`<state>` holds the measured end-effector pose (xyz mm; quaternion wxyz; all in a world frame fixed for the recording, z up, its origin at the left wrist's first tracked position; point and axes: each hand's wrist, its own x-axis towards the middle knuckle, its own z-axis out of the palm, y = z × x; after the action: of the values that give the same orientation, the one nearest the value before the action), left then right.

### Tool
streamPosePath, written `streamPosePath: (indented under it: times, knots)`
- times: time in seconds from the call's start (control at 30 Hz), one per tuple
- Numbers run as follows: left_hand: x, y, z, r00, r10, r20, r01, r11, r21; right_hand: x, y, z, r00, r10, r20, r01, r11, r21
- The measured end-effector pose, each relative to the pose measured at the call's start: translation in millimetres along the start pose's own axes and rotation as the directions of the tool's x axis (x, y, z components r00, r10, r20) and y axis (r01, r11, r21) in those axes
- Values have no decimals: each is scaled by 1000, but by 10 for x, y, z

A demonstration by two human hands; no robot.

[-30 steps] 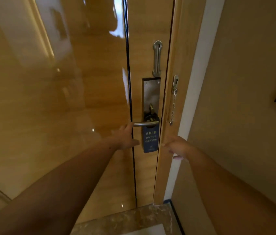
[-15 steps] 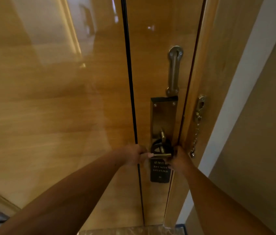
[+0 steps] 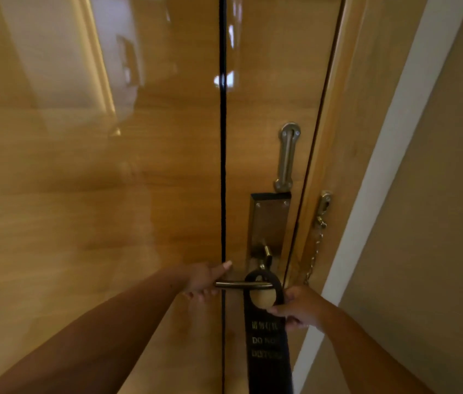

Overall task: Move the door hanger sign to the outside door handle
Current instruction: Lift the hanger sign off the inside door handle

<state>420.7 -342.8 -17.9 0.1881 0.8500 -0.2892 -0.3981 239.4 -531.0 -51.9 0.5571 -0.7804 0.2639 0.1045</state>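
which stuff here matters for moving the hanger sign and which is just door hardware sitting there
Part of the job:
- door hanger sign, looped on the handle
- door handle
- left hand, on the handle's free end
- right hand, pinching the sign's edge

Just there:
- security chain
- chain slide track
- lock plate

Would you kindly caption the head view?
Left hand grips the door handle while right hand pinches the hanging sign.

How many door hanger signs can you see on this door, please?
1. The dark door hanger sign hangs by its loop on the inside lever handle, its right edge pinched by the right hand. Any sign outside the door would be hidden.
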Motion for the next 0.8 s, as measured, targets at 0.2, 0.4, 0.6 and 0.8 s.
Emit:
streamPosePath:
  times: [0.2,0.4,0.6,0.8]
  knots:
    - [-198,-202,-190,1000,-13,18,14,998,-64,112,-247,619,990,-85,112,76,994,77]
    - [-3,77,-145,999,41,32,-40,999,-15,50,-269,623,988,-103,114,92,991,99]
    - [248,581,47,985,155,78,-164,979,122,18,-292,498,989,-125,86,135,983,-123]
    - [375,759,29,977,68,203,-83,994,67,179,-328,722,950,-283,135,311,908,-280]
